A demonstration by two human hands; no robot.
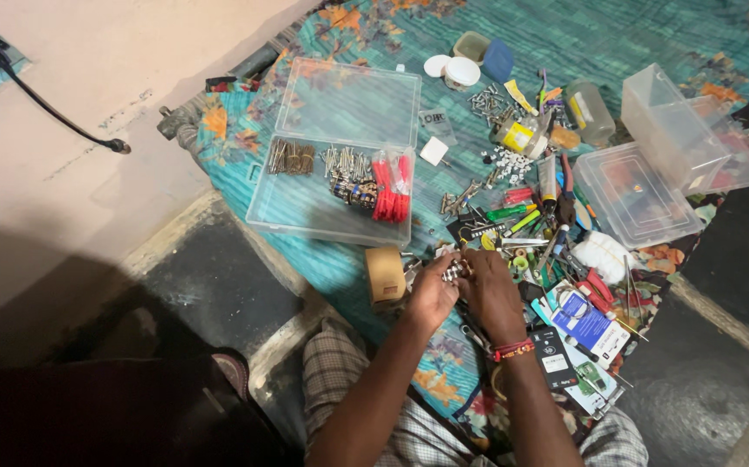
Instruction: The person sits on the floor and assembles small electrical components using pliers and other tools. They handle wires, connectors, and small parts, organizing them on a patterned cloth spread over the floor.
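Note:
My left hand (431, 294) and my right hand (491, 294) meet over the teal flowered cloth (444, 130). Together they pinch a small cluster of metal screws (452, 271) between the fingertips. A roll of brown tape (385, 275) stands just left of my left hand. A red beaded band sits on my right wrist (513, 349). A pile of screwdrivers, pliers and loose parts (539, 233) lies right beyond my fingers.
An open clear organiser box (340, 156) holds screws and red plugs. Two more clear boxes (660, 156) stand at the right. Jars and lids (478, 60) sit at the back. Packaged cards (578, 333) lie near my right wrist. A black cable (54, 112) crosses the floor at the left.

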